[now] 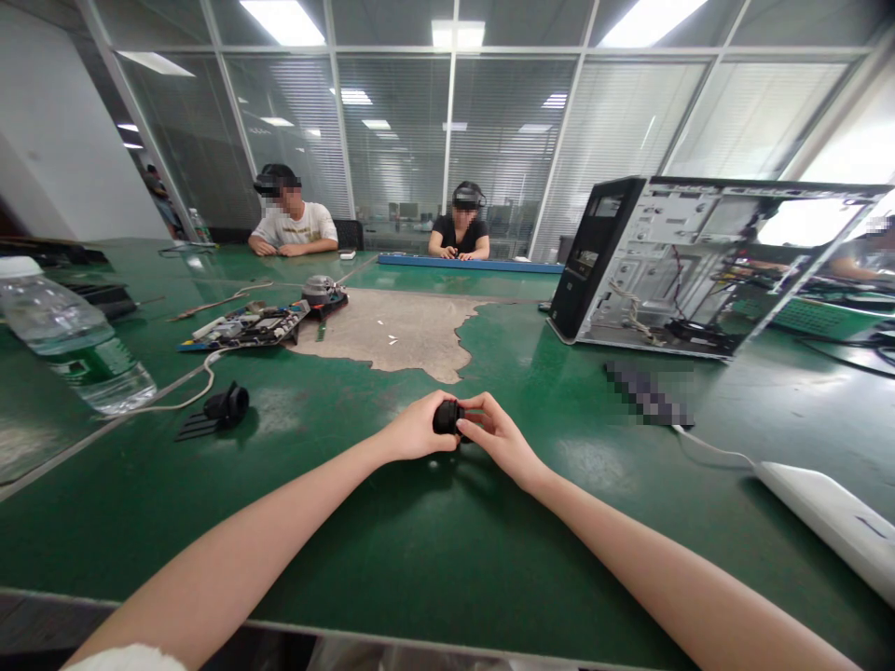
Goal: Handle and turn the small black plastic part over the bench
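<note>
Just above the green tabletop, a small black round part (446,418) is held between my two hands; its exact kind I cannot make out. My left hand (418,427) wraps round its left side, thumb low and fingers over the top. On the other side my right hand (498,436) pinches its right edge between thumb and fingertips. To the left lies a black plastic piece (227,407) with a round collar and several flat prongs, apart from both hands. Part of the held piece is hidden behind my fingers.
A water bottle (70,335) leans at the left. Beyond it lie a circuit board (248,326) and a fan-like cooler (323,292). An open computer case (594,261) stands at right, near a blurred dark phone-shaped object (647,395) cabled to a white power bank (829,513). Two people sit opposite.
</note>
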Demonstrator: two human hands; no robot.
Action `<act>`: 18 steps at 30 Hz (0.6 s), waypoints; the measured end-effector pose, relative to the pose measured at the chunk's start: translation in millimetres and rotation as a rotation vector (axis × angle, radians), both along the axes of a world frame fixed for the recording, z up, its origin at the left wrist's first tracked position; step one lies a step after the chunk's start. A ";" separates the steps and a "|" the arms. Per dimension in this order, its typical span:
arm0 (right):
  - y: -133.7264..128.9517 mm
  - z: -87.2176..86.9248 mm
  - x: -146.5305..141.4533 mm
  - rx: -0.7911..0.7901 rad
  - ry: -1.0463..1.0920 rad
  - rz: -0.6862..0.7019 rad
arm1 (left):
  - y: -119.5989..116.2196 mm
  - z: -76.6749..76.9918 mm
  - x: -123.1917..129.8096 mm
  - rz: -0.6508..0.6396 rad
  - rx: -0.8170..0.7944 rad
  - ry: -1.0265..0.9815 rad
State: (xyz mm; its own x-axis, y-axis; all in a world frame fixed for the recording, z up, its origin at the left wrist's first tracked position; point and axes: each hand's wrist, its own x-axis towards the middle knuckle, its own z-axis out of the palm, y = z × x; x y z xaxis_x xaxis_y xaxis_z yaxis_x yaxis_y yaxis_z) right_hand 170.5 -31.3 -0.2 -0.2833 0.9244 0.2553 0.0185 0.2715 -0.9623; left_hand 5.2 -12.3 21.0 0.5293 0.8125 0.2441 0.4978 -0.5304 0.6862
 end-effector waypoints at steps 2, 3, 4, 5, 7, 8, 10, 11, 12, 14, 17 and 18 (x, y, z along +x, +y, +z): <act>0.7 -1.9 -0.1 0.002 -0.002 -0.007 | -0.1 -0.3 0.3 0.010 0.003 -0.002; 1.3 -2.6 -0.1 0.006 -0.006 -0.010 | 0.0 -0.5 0.4 0.013 0.001 -0.003; 1.8 -3.1 0.0 0.009 -0.011 -0.014 | 0.1 -0.7 0.5 0.014 -0.002 -0.003; 2.3 -3.2 0.2 0.009 -0.019 -0.020 | 0.3 -0.8 0.5 0.015 -0.003 -0.003; 2.8 -2.1 0.5 -0.003 -0.040 -0.027 | 0.7 -0.9 0.4 0.013 -0.004 -0.002; 2.7 -1.2 0.7 -0.010 -0.048 -0.024 | 0.9 -0.9 0.3 0.010 -0.002 -0.002; 1.7 0.8 0.7 -0.012 -0.046 -0.002 | 1.1 -0.6 0.1 0.001 0.000 -0.003; 1.0 1.7 0.6 -0.004 -0.035 0.010 | 1.1 -0.5 0.0 -0.004 0.001 -0.002; 0.2 2.3 0.5 0.005 -0.023 0.017 | 1.1 -0.4 -0.1 -0.005 0.001 0.001; -1.1 2.7 0.0 0.011 -0.005 0.007 | 1.0 -0.5 -0.1 0.001 0.002 0.007; -1.1 1.6 -0.5 -0.007 -0.011 -0.015 | 1.0 -1.1 0.2 0.013 0.004 0.011; -0.5 1.1 -0.5 -0.008 -0.015 -0.016 | 1.1 -1.3 0.3 0.013 0.003 0.010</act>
State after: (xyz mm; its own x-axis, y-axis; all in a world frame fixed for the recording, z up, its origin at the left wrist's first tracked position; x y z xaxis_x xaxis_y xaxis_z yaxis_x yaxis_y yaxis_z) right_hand 170.0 -31.8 0.9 -0.2722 0.9308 0.2441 0.0368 0.2636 -0.9639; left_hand 5.5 -11.2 19.7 0.5210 0.8188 0.2413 0.5117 -0.5258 0.6795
